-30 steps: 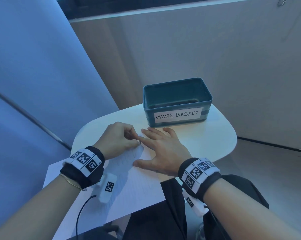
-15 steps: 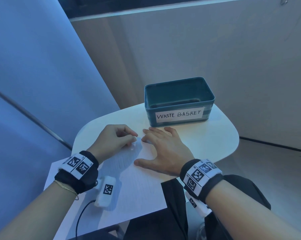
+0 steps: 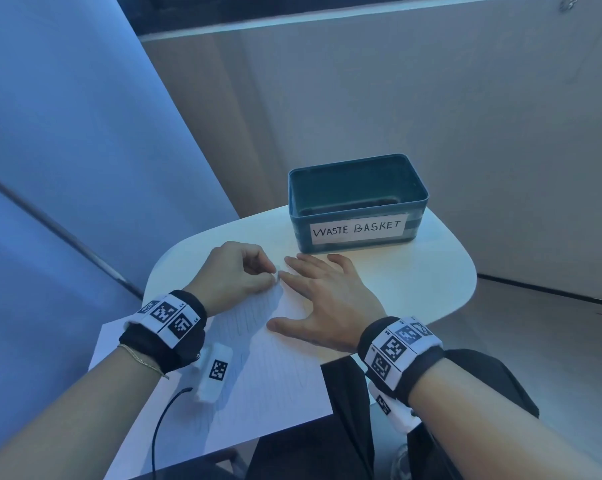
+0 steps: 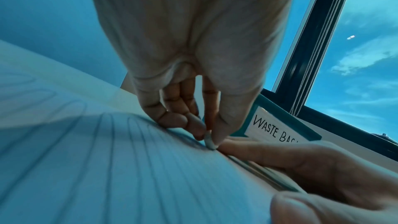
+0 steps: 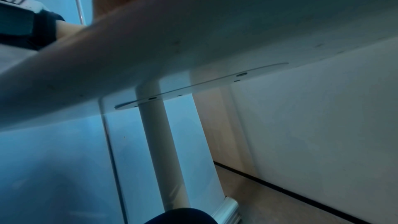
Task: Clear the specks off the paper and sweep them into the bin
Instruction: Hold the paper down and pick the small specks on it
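A lined sheet of paper lies on the white table and overhangs its near edge. My left hand pinches a small white eraser between thumb and forefinger, its tip touching the paper near the far edge. My right hand lies flat on the paper with fingers spread, its forefinger right beside the eraser. The teal bin labelled WASTE BASKET stands just beyond both hands. No specks can be made out. The right wrist view looks under the table.
The small rounded table ends close to the right of the bin and just behind my right wrist. A blue partition stands at the left, a beige wall behind. A black cable hangs from my left wrist over the paper. The table leg stands below.
My left hand drew back a little toward me, then pushed forward again to the paper's far edge with the eraser. My right hand stayed flat in place.
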